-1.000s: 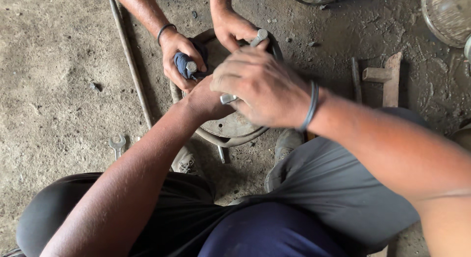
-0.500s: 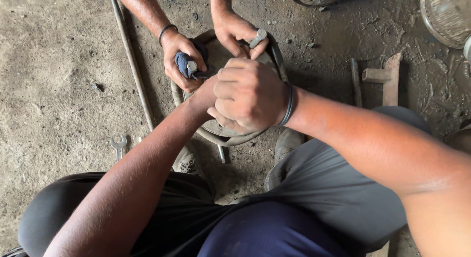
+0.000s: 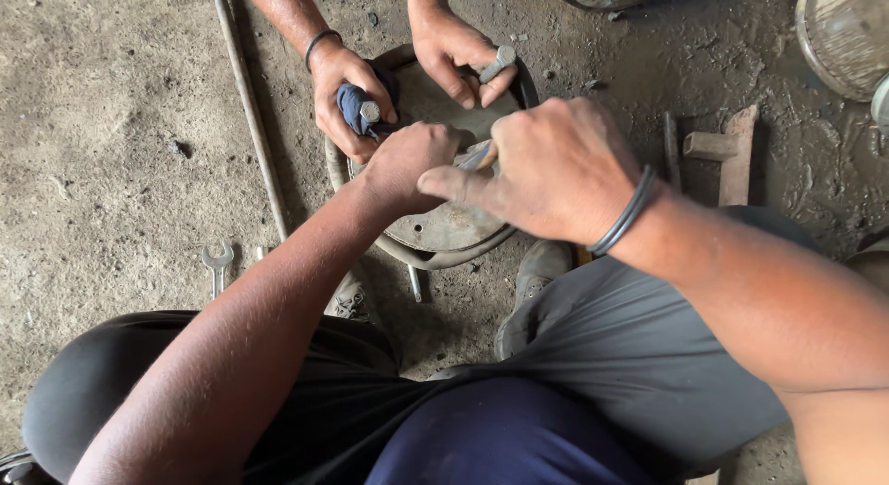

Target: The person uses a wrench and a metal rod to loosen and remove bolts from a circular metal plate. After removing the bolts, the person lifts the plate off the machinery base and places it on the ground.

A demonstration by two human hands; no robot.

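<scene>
A round rusty metal disc (image 3: 444, 226) lies on the dirt floor between my knees. My left hand (image 3: 407, 161) is closed in a fist over its middle, on a small metal tool that is mostly hidden. My right hand (image 3: 546, 170), with a black band on the wrist, pinches the shiny end of that same tool (image 3: 477, 156) next to the left fist. Across the disc, another person's hand (image 3: 344, 96) holds a bolt wrapped in blue cloth, and their other hand (image 3: 458, 54) holds a grey bolt at the disc's far rim.
A long thin metal rod (image 3: 248, 114) lies on the floor to the left. An open-end spanner (image 3: 218, 263) rests near my left knee. A wooden-handled hammer-like piece (image 3: 727, 156) lies on the right, with a round metal drum (image 3: 843, 36) at the top right corner.
My right hand has slid right, off the top of my left fist, and now pinches the tool's end. My left fist is uncovered. The other person's hands have held still.
</scene>
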